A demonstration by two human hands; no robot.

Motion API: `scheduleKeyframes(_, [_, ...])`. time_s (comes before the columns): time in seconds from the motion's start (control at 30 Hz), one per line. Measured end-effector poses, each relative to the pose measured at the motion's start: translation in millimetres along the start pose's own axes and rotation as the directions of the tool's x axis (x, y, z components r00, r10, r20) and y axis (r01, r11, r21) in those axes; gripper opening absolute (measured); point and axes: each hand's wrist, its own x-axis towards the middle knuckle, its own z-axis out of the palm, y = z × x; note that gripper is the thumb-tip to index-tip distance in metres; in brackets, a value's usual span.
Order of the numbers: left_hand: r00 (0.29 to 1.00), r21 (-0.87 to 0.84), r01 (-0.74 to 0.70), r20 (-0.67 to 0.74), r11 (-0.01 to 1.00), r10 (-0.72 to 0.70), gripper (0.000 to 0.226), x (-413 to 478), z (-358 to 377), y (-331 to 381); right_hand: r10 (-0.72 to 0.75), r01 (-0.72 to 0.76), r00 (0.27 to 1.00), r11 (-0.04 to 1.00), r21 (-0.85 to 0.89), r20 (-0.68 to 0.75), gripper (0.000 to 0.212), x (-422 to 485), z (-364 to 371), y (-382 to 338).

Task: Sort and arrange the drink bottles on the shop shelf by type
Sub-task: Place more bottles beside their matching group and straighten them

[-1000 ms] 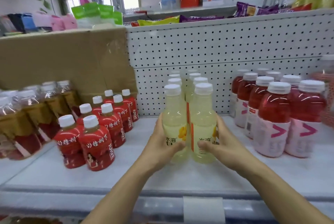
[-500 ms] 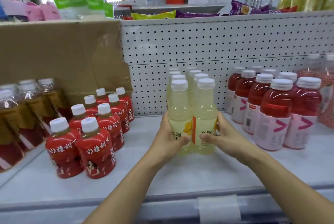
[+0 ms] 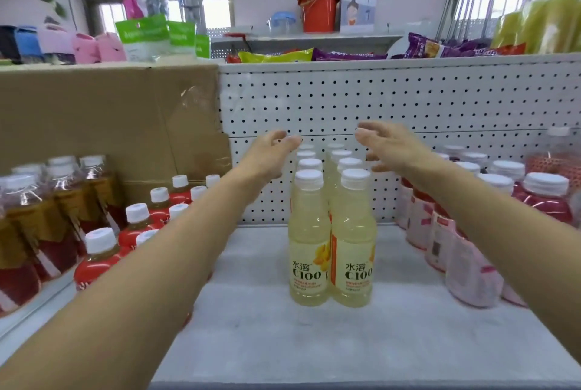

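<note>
Both hands have let go of the yellow bottles (image 3: 309, 251) and risen to cap height. Left hand (image 3: 270, 154) and right hand (image 3: 393, 150) flank the rear caps; each grip apart, fingers loose, holding nothing. Bottles upright in two touching rows mid shelf (image 3: 267, 342), between small red bottles (image 3: 97, 260) and pink-labelled bottles (image 3: 471, 267).

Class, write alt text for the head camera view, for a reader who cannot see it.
Two open hands, the left hand and the right hand, hover above two rows of pale yellow drink bottles standing upright mid-shelf. Small red bottles stand to their left, taller red bottles with pink labels to their right, a white pegboard behind.
</note>
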Motion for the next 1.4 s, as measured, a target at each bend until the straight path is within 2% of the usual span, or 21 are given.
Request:
scheduleKeyframes(0.17, [0.971,0.338,0.118,0.158,0.934,-0.18,0.046,39,15,28,0.227,-0.163,0.954,0.94,-0.299,0.195,0.047,48,8,-19])
scheduleKeyframes(0.3, [0.972,0.409,0.073,0.173,0.91,-0.156,0.033,53,30,25,0.284,-0.193,0.931,0.917,-0.35,0.231,0.037,62,23,-16])
scheduleKeyframes(0.43, [0.976,0.381,0.032,0.189,0.924,-0.111,0.026,61,27,17,0.234,-0.157,0.948,0.934,-0.321,0.216,0.035,68,25,-12])
scheduleKeyframes(0.6, [0.978,0.386,0.019,0.185,0.922,-0.097,0.033,56,25,18,0.213,-0.155,0.958,0.947,-0.282,0.189,0.035,61,22,-8])
scheduleKeyframes(0.77, [0.985,0.356,-0.091,0.169,0.93,0.032,0.039,27,18,9,0.17,-0.13,0.971,0.965,-0.23,0.165,0.058,28,12,1])
scheduleKeyframes(0.87, [0.981,0.352,-0.119,0.184,0.928,0.056,0.025,13,11,10,0.133,-0.093,0.975,0.973,-0.212,0.18,0.043,14,10,1])
scheduleKeyframes(1.0, [0.978,0.365,-0.086,0.21,0.927,0.008,0.025,13,9,17,0.11,-0.069,0.974,0.977,-0.202,0.197,0.029,13,11,-7])
scheduleKeyframes(1.13, [0.981,0.375,-0.086,0.193,0.923,0.012,0.026,12,10,19,0.093,-0.054,0.974,0.98,-0.189,0.208,0.03,12,11,-7])
scheduleKeyframes(1.23, [0.983,0.382,-0.064,0.181,0.922,-0.007,0.024,7,10,18,0.134,-0.099,0.971,0.979,-0.177,0.199,0.038,7,12,-5])
scheduleKeyframes(1.3, [0.985,0.35,-0.103,0.164,0.931,0.048,0.03,-3,10,16,0.061,-0.04,0.992,0.982,-0.182,0.109,0.044,-5,11,-3])
scheduleKeyframes(1.37, [0.975,0.281,-0.21,0.131,0.936,0.18,0.04,-22,8,12,-0.129,0.128,0.992,0.984,-0.126,-0.004,0.042,-24,10,2])
scheduleKeyframes(1.4, [0.96,0.257,-0.274,0.126,0.926,0.249,0.04,-34,7,9,-0.214,0.212,0.977,0.973,-0.092,-0.014,0.04,-33,9,5])
